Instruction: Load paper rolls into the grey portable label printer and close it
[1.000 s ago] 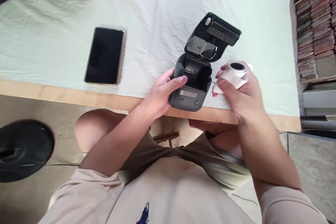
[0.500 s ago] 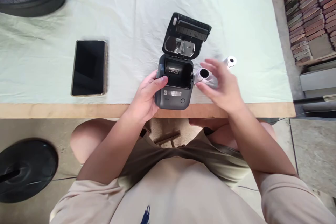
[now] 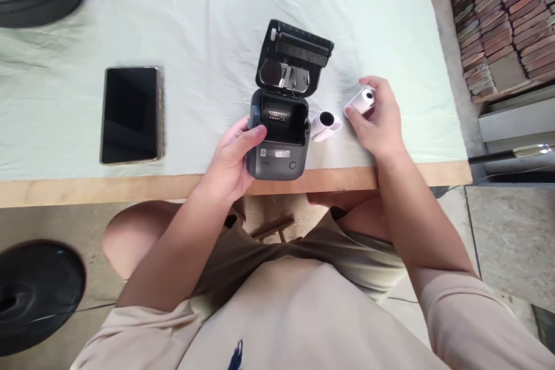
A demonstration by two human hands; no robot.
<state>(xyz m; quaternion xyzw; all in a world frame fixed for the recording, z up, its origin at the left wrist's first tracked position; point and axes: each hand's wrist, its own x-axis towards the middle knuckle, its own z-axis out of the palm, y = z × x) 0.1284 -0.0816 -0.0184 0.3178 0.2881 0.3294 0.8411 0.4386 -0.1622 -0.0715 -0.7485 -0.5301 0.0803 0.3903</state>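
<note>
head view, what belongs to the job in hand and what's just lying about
Likely in the job:
open dark device, in left hand
white roll, in right hand
second white roll, between them

Apparently lying about:
phone or tablet
stacked bricks
black round object

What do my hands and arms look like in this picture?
Your left hand and right hand are bare, without gloves, and no rings, watch or bracelet show. Loose, plain beige sleeves end around the elbows, leaving the forearms uncovered.
</note>
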